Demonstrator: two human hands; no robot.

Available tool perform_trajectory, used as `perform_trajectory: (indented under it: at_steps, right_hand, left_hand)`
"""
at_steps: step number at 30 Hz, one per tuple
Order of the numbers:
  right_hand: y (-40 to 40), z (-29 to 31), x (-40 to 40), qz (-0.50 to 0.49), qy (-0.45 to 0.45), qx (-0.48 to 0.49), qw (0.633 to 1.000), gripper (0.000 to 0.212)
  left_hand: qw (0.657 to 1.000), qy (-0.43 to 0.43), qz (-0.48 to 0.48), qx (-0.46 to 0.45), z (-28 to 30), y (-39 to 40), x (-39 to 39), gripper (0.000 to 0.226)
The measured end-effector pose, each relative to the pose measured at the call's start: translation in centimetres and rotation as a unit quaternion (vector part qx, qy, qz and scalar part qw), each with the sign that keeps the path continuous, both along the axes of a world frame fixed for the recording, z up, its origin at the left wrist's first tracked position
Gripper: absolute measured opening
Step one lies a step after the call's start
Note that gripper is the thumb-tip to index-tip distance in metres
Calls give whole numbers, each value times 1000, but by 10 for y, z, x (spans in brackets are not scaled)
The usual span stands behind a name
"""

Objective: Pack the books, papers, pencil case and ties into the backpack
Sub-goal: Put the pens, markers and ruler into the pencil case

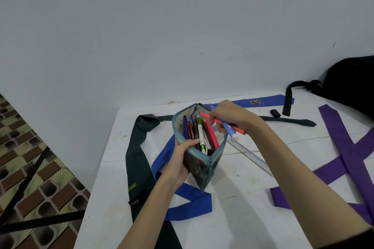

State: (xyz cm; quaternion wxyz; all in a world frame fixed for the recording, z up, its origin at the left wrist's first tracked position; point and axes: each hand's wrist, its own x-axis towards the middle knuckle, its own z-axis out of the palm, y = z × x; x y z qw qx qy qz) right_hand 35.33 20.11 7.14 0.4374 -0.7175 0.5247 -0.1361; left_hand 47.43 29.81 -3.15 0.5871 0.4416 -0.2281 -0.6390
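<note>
An open blue-edged pencil case [202, 170] full of several pens is held above the white table [238, 218] by my left hand [180, 159], which grips its near left side. My right hand [228, 116] hovers over the case's mouth and holds a red pen [239, 130] and a blue-and-white pen [229, 129]. A dark green tie [137, 159], a blue tie [192, 202] and a purple tie [344, 147] lie spread on the table. The black backpack [352, 81] sits at the far right.
A metal ruler [251, 156] lies on the table right of the case. A small black cap-like item [275, 113] rests near the backpack's strap [288, 101]. The table stands against a pale wall; a patterned tiled floor [30, 168] lies to the left.
</note>
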Motion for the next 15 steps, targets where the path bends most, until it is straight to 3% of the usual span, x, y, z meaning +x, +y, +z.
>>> perform_trajectory:
  at_steps: [8,15]
  right_hand:
    - [3,-1,12,26,61,-25,997,24]
    - [3,3,6,-17,-9,-4,1000,23]
  left_hand:
    - [1000,-10,-5,-1,2,-1,-5,96]
    - [1000,13,5,2,2,0,-3,98]
